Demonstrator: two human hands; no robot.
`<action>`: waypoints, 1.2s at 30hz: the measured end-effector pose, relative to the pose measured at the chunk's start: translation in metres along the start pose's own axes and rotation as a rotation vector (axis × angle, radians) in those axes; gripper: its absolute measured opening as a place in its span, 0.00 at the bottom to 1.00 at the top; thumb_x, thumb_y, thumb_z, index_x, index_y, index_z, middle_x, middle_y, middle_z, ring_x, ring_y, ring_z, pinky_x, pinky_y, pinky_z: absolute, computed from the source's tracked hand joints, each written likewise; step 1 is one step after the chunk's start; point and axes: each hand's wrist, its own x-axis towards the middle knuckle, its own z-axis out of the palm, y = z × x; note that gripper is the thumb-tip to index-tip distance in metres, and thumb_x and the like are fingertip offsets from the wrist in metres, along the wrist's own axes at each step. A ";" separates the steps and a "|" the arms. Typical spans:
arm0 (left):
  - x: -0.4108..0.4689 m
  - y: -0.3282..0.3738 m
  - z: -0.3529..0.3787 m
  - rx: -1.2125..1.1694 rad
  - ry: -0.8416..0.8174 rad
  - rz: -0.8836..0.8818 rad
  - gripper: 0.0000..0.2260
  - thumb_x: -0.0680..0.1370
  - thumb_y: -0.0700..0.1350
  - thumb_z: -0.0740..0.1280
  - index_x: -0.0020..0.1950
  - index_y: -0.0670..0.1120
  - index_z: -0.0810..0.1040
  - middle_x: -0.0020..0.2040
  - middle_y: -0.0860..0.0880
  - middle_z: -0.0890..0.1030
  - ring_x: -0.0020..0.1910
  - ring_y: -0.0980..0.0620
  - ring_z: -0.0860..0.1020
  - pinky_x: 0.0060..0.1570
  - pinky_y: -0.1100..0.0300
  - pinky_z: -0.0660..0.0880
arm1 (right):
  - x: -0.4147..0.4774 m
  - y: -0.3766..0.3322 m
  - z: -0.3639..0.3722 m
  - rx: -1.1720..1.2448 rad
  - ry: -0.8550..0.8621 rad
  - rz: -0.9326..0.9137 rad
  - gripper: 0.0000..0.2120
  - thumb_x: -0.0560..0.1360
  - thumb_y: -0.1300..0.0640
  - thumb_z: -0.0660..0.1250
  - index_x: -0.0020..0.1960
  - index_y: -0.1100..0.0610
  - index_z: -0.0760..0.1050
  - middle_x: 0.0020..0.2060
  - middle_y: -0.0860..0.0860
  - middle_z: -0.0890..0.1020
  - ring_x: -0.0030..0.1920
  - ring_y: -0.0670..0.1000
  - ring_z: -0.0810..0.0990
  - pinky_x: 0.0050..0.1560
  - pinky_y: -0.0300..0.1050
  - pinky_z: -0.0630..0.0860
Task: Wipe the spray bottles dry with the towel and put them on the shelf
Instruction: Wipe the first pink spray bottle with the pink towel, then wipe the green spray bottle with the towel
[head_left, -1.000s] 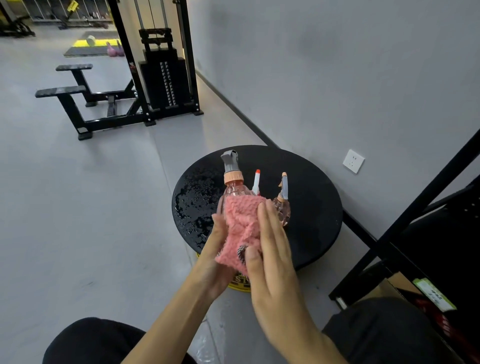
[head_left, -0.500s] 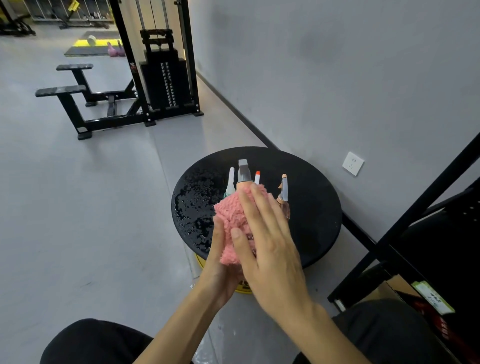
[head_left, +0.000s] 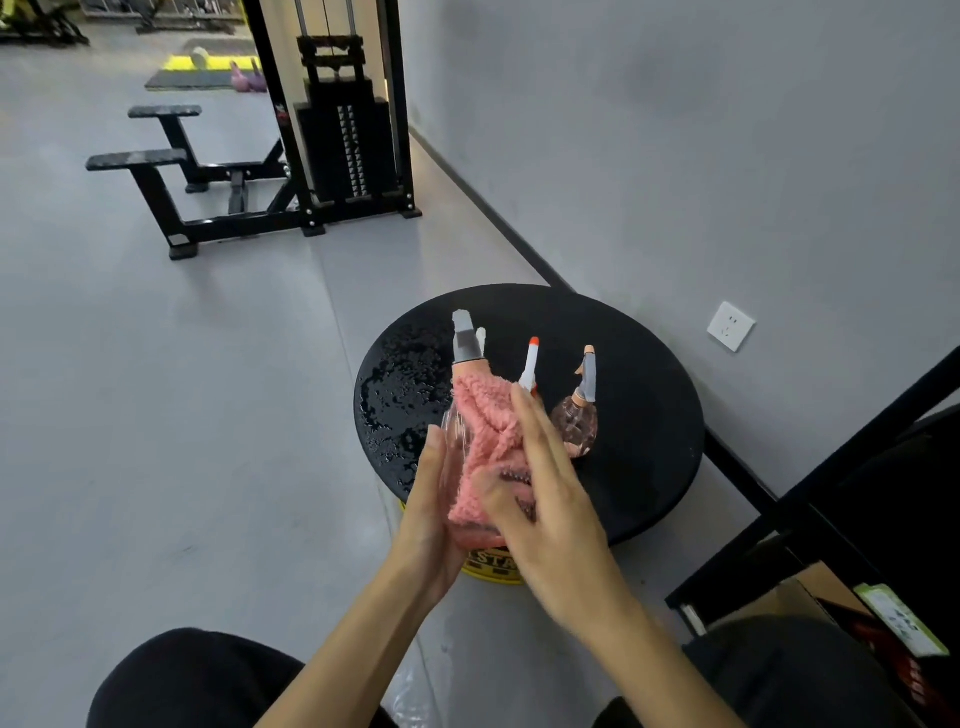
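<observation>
My left hand (head_left: 431, 499) grips a clear pink spray bottle (head_left: 453, 427) with a grey spray head, raised over the near edge of the round black table (head_left: 644, 415) and tilted a little to the left. A fluffy pink towel (head_left: 488, 431) is wrapped over the bottle's front. My right hand (head_left: 540, 493) presses the towel against the bottle with straight fingers. Behind my right fingers stands a bottle with a white, orange-tipped nozzle (head_left: 530, 364), its body hidden. A round brownish bottle (head_left: 574, 428) with a grey head stands on the table to the right.
Water drops (head_left: 400, 395) cover the table's left part. A black shelf frame (head_left: 831, 493) with a cardboard box (head_left: 800, 592) under it stands at the right. A wall socket (head_left: 731, 326) is behind the table. A weight machine (head_left: 348, 140) and bench (head_left: 156, 166) stand at the far left.
My right hand has drawn the towel back down from the bottle's neck onto its body, so the grey spray head shows again. The bottle now leans left.
</observation>
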 end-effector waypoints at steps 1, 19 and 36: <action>0.004 0.001 -0.005 -0.018 0.004 0.004 0.23 0.74 0.61 0.54 0.58 0.52 0.80 0.56 0.47 0.84 0.53 0.51 0.83 0.44 0.57 0.81 | -0.002 0.003 0.006 -0.016 0.009 -0.032 0.36 0.76 0.36 0.57 0.78 0.42 0.47 0.76 0.33 0.49 0.76 0.38 0.48 0.75 0.52 0.59; 0.130 -0.001 -0.156 0.295 0.257 -0.012 0.33 0.62 0.47 0.79 0.65 0.52 0.73 0.60 0.40 0.79 0.57 0.37 0.79 0.59 0.38 0.74 | 0.035 0.082 0.034 0.259 -0.059 0.288 0.20 0.77 0.52 0.63 0.66 0.37 0.69 0.66 0.40 0.75 0.66 0.39 0.73 0.59 0.28 0.70; 0.219 -0.023 -0.231 0.685 0.191 -0.137 0.37 0.58 0.41 0.82 0.64 0.49 0.72 0.56 0.47 0.82 0.55 0.51 0.81 0.59 0.53 0.75 | 0.038 0.146 0.035 0.315 0.014 0.526 0.21 0.73 0.46 0.64 0.66 0.44 0.72 0.51 0.27 0.79 0.47 0.31 0.79 0.43 0.23 0.70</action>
